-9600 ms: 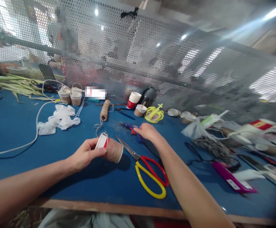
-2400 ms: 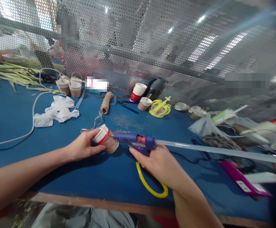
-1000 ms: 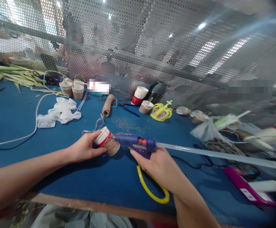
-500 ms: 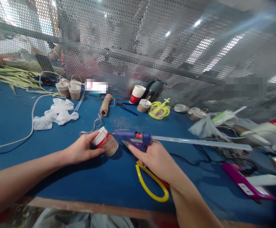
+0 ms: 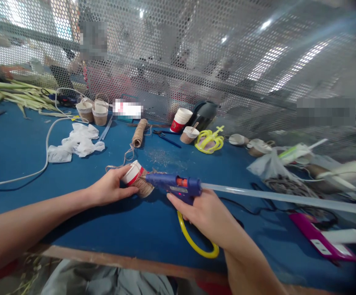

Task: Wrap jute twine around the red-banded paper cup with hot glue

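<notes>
My left hand (image 5: 110, 189) is closed round a paper cup (image 5: 136, 178) lying on its side on the blue table (image 5: 18, 151); the cup is white with a red band, its lower part wrapped in jute twine. My right hand (image 5: 207, 215) grips a blue glue gun (image 5: 174, 185), its nozzle touching the cup's twine. A long clear glue stick (image 5: 282, 197) sticks out of the gun's back to the right. Loose twine trails from the cup up to a twine spool (image 5: 138, 133).
Yellow-handled scissors (image 5: 196, 243) lie under my right wrist. Farther back are twine-covered cups (image 5: 93, 112), white plastic scraps (image 5: 76, 144), a white cable (image 5: 43, 164), a red-and-white cup (image 5: 180, 120), a yellow crown (image 5: 209, 142). Clutter and a magenta tool (image 5: 322, 241) fill the right. A perforated metal screen (image 5: 196, 53) closes the far edge.
Since 9.6 s ago my right hand has picked up the glue gun and brought its nozzle to the cup. Over the last second both hands have barely moved; the view shifted slightly.
</notes>
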### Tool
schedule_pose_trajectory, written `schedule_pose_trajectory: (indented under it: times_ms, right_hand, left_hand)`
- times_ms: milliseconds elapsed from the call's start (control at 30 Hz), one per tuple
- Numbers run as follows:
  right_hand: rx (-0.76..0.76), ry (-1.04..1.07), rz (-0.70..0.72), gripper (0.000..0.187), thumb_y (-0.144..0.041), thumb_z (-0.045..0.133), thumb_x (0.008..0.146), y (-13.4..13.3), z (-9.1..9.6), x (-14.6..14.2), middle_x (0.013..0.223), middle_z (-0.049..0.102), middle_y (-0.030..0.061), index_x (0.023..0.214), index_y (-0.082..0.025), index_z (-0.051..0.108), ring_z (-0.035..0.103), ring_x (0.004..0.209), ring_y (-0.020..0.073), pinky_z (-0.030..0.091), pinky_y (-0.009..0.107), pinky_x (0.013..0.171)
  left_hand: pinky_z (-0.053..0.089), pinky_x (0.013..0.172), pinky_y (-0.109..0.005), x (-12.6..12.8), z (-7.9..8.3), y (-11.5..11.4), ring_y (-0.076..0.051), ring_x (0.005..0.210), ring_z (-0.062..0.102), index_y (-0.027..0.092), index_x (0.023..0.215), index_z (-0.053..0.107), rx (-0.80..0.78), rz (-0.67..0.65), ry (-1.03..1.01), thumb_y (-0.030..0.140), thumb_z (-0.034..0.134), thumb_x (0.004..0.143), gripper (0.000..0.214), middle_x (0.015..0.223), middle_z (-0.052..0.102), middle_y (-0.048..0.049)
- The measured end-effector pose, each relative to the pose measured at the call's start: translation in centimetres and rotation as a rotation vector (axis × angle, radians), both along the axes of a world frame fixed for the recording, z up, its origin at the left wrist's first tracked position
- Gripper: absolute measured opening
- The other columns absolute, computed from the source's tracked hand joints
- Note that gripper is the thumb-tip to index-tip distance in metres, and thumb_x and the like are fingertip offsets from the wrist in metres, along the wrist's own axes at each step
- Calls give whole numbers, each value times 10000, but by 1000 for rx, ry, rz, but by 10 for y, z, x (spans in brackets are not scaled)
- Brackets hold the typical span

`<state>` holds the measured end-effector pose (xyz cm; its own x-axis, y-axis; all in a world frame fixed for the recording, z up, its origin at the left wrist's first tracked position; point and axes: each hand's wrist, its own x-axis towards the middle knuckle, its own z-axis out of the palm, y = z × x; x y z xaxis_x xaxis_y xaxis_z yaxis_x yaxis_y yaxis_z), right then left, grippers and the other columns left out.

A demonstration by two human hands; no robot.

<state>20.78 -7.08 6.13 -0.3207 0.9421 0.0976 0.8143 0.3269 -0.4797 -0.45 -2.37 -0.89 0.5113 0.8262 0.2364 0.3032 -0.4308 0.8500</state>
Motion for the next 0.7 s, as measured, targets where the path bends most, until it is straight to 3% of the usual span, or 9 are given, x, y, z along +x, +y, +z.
schedule_pose_trajectory:
  times_ms: [267,467,700]
  right_hand:
    - [-26,-62,-9,216,-314,462,791,-3,-7,-3,784,675,59,807,-171,624,605,745,212,453,332,705]
    - [24,6,47,186,-260,457,796,1,-1,0,742,670,29,803,-189,629,604,683,181,464,290,673]
    - [20,68,-12,173,-268,469,785,9,1,1,616,644,8,715,-192,608,599,625,176,456,280,672]
  left_hand:
    - [451,666,-250,0,2,0,-145,720,555,124,941,536,40,15,32,280,557,743,253,843,609,-39]
    - [462,683,-253,0,2,1,-146,737,564,134,952,529,26,18,17,269,569,732,261,863,617,-37]
    - [480,675,-250,0,-2,2,-155,754,585,127,1001,514,-15,-3,-29,280,574,728,319,872,627,-47]
